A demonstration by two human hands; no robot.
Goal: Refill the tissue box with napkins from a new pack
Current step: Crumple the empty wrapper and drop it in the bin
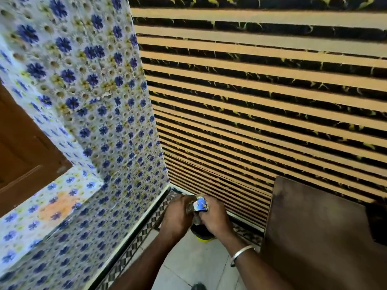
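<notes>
Silver bangle (pixel 243 254), both hands (pixel 178 214) (pixel 213 215) gripping crinkled pack (pixel 200 203)

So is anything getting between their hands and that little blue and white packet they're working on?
Nothing visible does. The left hand and the right hand both already grip the small crumpled blue and white packet, held over the pale tiled floor. No tissue box shows in this view, so the way to it cannot be judged.
</notes>
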